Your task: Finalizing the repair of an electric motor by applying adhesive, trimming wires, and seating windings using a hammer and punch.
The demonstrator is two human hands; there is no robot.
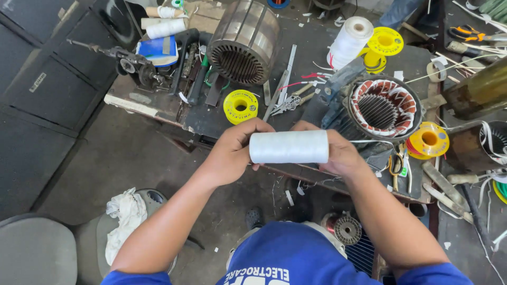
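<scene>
Both hands clamp a white spool of lacing cord [289,146] end to end above the bench edge, left hand [232,153] and right hand [340,154] cupping its flat ends. It looks light, firm and smooth-wound, best gripped there. A wound stator [384,107], yellow spools [240,106] and pliers [288,104] crowd the workbench [211,119] behind.

Open floor [132,158] lies from seven to ten o'clock of the hands, broken only by a stool with a rag [127,214] at eight. From eleven to three o'clock the workbench [311,47] is crowded: a yellow reel [240,106], pliers [289,103], a wound motor stator [384,108] and tools block passage.
</scene>
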